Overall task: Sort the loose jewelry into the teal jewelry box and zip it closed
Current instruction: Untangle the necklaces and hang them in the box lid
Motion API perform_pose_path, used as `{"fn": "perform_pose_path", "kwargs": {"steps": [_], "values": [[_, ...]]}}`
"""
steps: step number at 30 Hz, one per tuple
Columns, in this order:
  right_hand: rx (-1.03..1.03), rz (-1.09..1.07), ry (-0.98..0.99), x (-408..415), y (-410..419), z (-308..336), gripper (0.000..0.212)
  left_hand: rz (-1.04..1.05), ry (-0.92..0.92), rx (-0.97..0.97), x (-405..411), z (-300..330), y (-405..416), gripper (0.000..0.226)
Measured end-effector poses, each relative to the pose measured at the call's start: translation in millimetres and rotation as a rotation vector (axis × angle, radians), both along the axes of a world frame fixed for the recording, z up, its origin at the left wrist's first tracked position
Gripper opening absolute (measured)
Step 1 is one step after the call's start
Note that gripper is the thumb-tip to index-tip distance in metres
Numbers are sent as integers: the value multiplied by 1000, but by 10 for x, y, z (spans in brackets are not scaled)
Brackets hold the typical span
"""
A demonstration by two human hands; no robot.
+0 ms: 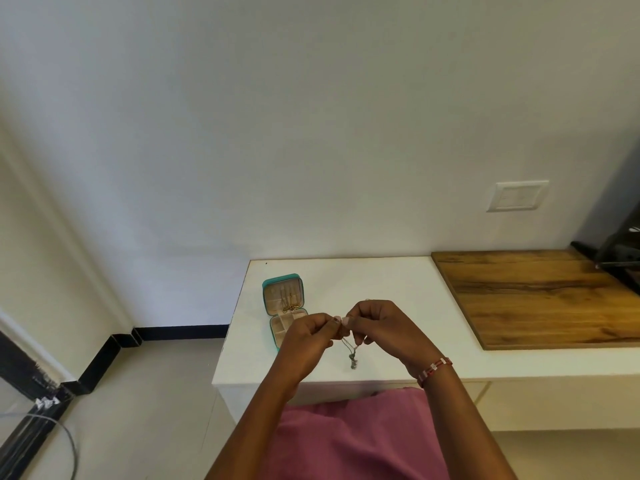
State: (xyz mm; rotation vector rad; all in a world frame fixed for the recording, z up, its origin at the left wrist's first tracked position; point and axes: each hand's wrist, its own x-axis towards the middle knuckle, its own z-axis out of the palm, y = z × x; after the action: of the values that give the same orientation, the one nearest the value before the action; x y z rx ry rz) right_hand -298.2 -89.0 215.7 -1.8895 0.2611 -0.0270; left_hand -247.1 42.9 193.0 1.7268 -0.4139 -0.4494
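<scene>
Your pink garment (349, 441) fills the bottom of the view, and both forearms reach up from it over the white table (398, 282). Your left hand (306, 336) and right hand (379, 323) meet above the table's near half, fingers curled, each pinching one end of a thin silver necklace (350, 353). Its chain hangs below your fingertips in a loop, with a small pendant at the bottom close over the table, though you cannot tell whether it touches. On your right wrist sits a red and white bracelet (435, 370).

Just left of your left hand, the teal jewelry box (282, 304) lies open on the table, lid folded back toward the wall, gold chains hanging inside the lid, beige compartments in the base. Well right of the box, a wooden board (540, 296) covers the table's far right part.
</scene>
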Motion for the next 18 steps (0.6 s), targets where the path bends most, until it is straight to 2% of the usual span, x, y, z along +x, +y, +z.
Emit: {"fn": "perform_pose_path", "kwargs": {"steps": [4, 8, 10, 12, 15, 18], "values": [[0, -13, 17, -8, -14, -13, 18, 62, 150, -125, 27, -20, 11, 30], [49, -41, 11, -11, -15, -45, 31, 130, 269, -266, 69, -20, 21, 29], [83, -101, -9, -1, -29, -68, 38, 166, 366, -401, 90, -10, 34, 21], [156, -170, -29, 10, -45, -86, 43, 200, 465, -529, 120, -23, 55, 12], [263, -179, -50, 11, -34, -98, 47, 201, 598, -672, 133, -61, 64, 12], [441, -154, -68, 22, 2, -112, 41, 196, 707, -825, 112, -75, 61, 27]]}}
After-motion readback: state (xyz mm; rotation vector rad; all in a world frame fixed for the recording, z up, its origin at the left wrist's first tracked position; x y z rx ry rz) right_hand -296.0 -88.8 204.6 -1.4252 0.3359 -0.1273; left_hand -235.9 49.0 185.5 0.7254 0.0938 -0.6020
